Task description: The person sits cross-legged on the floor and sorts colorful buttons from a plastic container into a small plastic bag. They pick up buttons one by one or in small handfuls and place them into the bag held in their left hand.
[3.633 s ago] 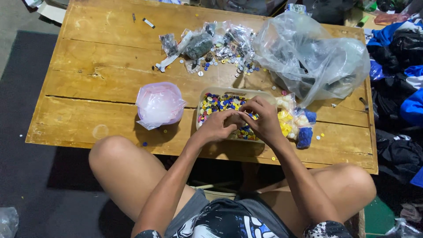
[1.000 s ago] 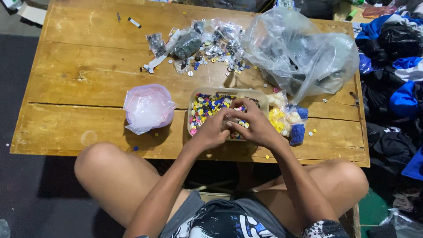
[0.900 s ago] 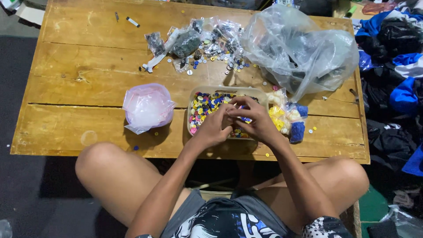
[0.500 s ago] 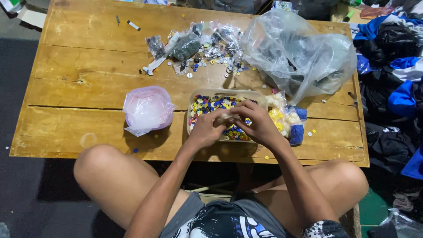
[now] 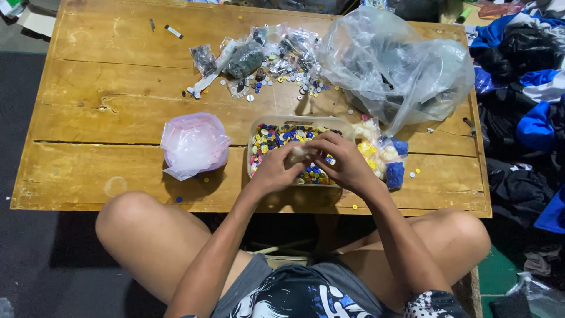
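- A small pale packet (image 5: 299, 154) is being pinched between both hands, just above a clear tray (image 5: 254, 131) of mixed coloured buttons near the table's (image 5: 106, 171) front edge.
- The left hand (image 5: 275, 171) is gripping the packet's near end; the right hand (image 5: 340, 159) is closing its fingertips on the far end.
- Doing this well seems to call for keeping the packet over the tray, so spills are falling inside.
- A pink bag (image 5: 193, 144) is sitting left of the tray, a big clear bag (image 5: 400, 65) behind right.

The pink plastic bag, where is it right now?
In the head view, the pink plastic bag sits on the wooden table, left of the button tray.
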